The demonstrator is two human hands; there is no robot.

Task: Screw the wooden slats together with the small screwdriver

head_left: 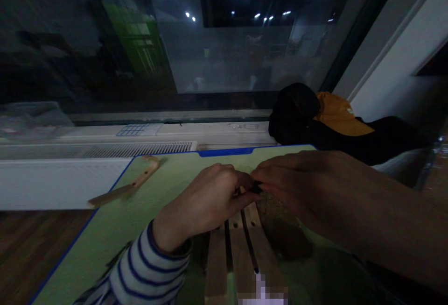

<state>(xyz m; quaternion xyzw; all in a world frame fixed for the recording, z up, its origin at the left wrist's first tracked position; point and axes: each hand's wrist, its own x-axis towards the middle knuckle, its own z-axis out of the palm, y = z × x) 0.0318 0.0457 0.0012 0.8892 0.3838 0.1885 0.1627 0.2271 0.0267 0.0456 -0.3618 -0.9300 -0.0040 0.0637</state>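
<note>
My left hand (210,197), in a striped sleeve, is closed with thumb and forefinger pinching a small dark piece (257,186) whose kind I cannot make out. My right hand (304,183) meets it from the right, its fingers closed at the other end of the same piece. Several wooden slats (241,253) with holes lie side by side below the hands, running toward me. Both hands hide the slats' far ends. Beside them, partly under my right hand, is a dark brown object (289,237), too dim to name.
A jointed wooden strip (140,180) with holes lies at the left edge of the green, blue-rimmed table (168,179). Behind it are a white radiator (52,174) and a windowsill with a plastic bag (33,120). Black clothing (294,113) and an orange cap (341,113) lie at the right.
</note>
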